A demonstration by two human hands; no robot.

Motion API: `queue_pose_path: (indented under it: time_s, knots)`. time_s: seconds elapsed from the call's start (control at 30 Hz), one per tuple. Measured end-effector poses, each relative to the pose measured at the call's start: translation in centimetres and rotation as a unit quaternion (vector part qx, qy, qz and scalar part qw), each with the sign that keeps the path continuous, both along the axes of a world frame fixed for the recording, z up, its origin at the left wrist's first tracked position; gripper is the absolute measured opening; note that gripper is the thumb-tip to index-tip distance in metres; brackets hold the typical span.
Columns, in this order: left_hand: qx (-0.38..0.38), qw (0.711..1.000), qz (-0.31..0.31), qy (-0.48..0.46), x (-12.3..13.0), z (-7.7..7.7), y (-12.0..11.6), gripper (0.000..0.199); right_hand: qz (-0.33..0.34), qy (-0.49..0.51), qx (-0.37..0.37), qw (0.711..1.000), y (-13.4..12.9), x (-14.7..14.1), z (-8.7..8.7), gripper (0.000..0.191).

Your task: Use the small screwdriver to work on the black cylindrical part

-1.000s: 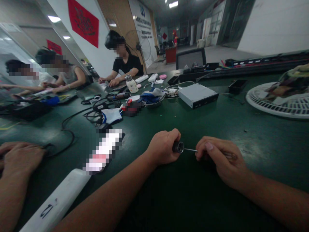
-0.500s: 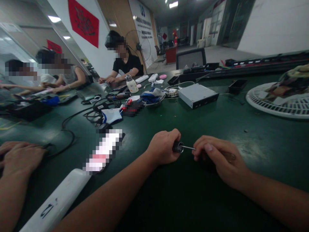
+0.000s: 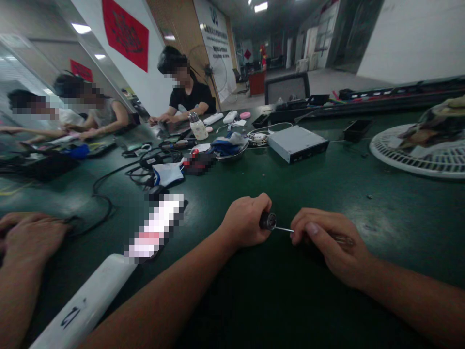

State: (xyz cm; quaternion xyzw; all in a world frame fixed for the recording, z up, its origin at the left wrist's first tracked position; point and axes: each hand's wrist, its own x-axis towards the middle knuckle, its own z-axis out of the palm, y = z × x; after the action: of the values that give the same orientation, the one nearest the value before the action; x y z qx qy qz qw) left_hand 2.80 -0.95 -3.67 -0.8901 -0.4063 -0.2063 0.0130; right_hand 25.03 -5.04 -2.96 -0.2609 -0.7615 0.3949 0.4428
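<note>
Steel rod (image 3: 284, 229), thin and bright, runs level between our two hands, a little above the dark green bench top (image 3: 319, 179), its near end entering a short, dark cylindrical collar (image 3: 268, 221) with a round, hollow-looking face. We have the collar closed in our left hand (image 3: 244, 222), fingers (image 3: 256, 206) curled over and around it, wrist low, forearm reaching in from the lower left. Our right hand (image 3: 329, 245) is curled closed too, thumb (image 3: 312, 229) uppermost, and the rod's far end disappears behind its fingers, so we cannot see how that end is held. The two hands stand just apart, with only the bare rod showing between them.

Beside our left forearm lies a long white plastic strip (image 3: 85, 305) with black marking, its far end blurred out. A co-worker's hand (image 3: 31, 237) rests at the lower left, beside a loop of black cable (image 3: 105, 194). Farther up the bench sit a shallow metal bowl (image 3: 227, 157) heaped with blue and grey cloth, a flat silver metal box (image 3: 298, 143) with a dark front edge, and a white slotted round fan guard (image 3: 410, 157) under crumpled patterned fabric.
</note>
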Motion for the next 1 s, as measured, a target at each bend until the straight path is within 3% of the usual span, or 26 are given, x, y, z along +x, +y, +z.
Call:
queue_pose_path:
  time_s: [0.23, 0.67, 0.9, 1.0]
  knots:
    - [-0.009, 1.0, -0.005, -0.011, 0.02, -0.09, -0.09, 0.025, -0.072, 0.017, -0.016, 0.997, -0.14, -0.05, -0.43, 0.036]
    - [-0.006, 1.0, 0.01, -0.004, 0.02, -0.08, -0.05, 0.022, 0.011, 0.02, -0.01, 1.0, 0.06, 0.1, -0.21, 0.035]
    - [-0.019, 1.0, 0.005, -0.006, 0.03, -0.14, 0.0, 0.025, -0.063, -0.001, -0.023, 0.998, 0.07, 0.0, -0.47, 0.037]
    - [-0.02, 1.0, 0.004, -0.007, 0.01, -0.13, 0.0, 0.025, -0.049, 0.017, -0.02, 0.998, 0.09, 0.03, -0.36, 0.033]
